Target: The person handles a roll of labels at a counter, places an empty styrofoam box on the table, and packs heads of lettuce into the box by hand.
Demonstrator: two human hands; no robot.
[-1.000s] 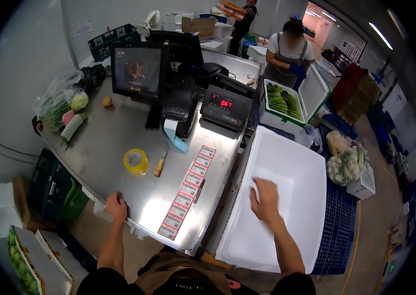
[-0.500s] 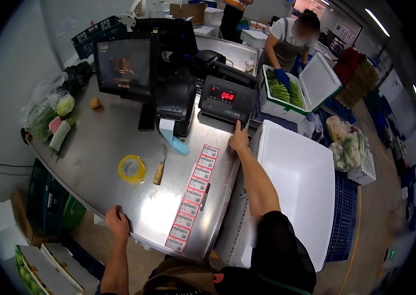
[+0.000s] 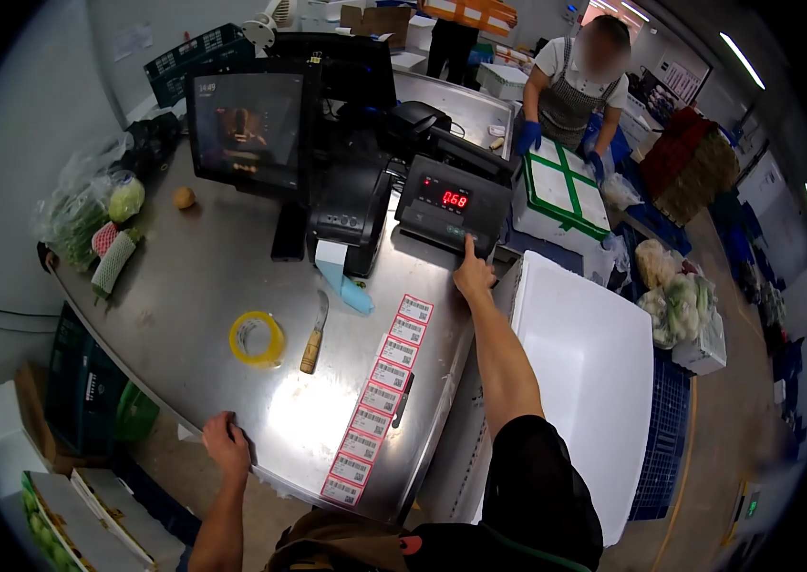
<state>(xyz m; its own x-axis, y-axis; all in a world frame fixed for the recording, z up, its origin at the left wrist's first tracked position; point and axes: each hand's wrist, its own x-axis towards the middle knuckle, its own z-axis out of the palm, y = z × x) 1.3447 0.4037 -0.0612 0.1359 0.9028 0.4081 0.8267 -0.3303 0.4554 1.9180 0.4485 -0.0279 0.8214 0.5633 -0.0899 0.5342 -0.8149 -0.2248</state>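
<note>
My right hand [image 3: 475, 276] reaches to the black scale display [image 3: 453, 205], which shows red digits reading 0.68. Its index finger is stretched out and touches the buttons along the lower edge; the other fingers are bent and hold nothing. At the near left edge of the metal table [image 3: 203, 286], my left hand [image 3: 226, 444] rests with its fingers curled at the rim. Between the hands lie a strip of red-bordered barcode labels [image 3: 377, 398], a knife with a wooden handle [image 3: 311, 349] and a roll of yellow tape [image 3: 277, 341].
A white foam box [image 3: 580, 353] stands open beside the table on the right. Beyond it, a co-worker in blue gloves holds a closed foam box [image 3: 566, 186] with green tape. A monitor [image 3: 247, 129], a label printer [image 3: 351, 214] and bagged vegetables [image 3: 89, 219] occupy the table's far side.
The co-worker has shut the lid over the green vegetables in the foam box. My right index finger remains at the scale's buttons, and the view has shifted slightly.
</note>
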